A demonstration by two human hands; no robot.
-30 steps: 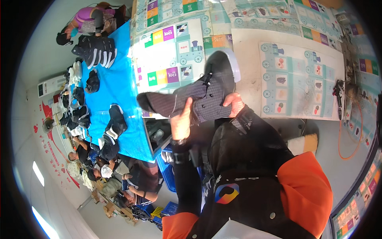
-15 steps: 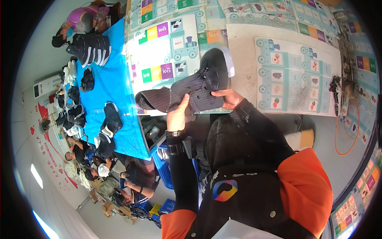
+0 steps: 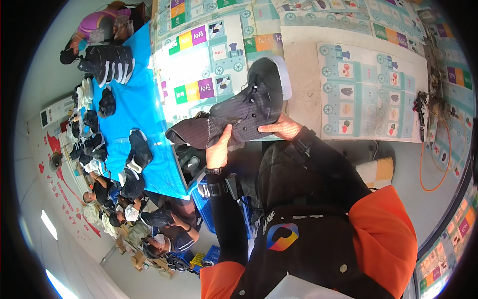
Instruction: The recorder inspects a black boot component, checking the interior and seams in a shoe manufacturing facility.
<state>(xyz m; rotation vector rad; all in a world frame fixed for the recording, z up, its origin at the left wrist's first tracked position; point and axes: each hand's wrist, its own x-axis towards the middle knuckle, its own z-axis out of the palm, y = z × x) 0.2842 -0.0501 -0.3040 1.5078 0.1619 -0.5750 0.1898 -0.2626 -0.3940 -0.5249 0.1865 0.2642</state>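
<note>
Faced a pale counter (image 3: pixel 304 94) spanning 11 to 2 o'clock, papered with printed sheets (image 3: pixel 368 89). Had an orange hose (image 3: pixel 421 172) looping down at 3 o'clock. Saw a blue-covered counter (image 3: pixel 162 172) at 9 to 10, carrying a row of dark, white-soled shoes (image 3: pixel 107 62) plus loose ones. Noted a person in purple (image 3: pixel 95 24) at 10 to 11, several people (image 3: pixel 181 242) around 8, a round fan (image 3: pixel 56 160) at 9, a blue crate (image 3: pixel 203 212) at 7.

Held a dark high-top shoe (image 3: pixel 249 112) at 12 o'clock, over the pale counter's near edge, shaft toward 9, white sole toward 1. Clamped left hand (image 3: pixel 217 149) fingers on the shaft, right hand (image 3: pixel 285 127) fingers on the lower body.

Versus half a second earlier: kept both grips, dipped the shaft end slightly, shifted the whole view a touch.
</note>
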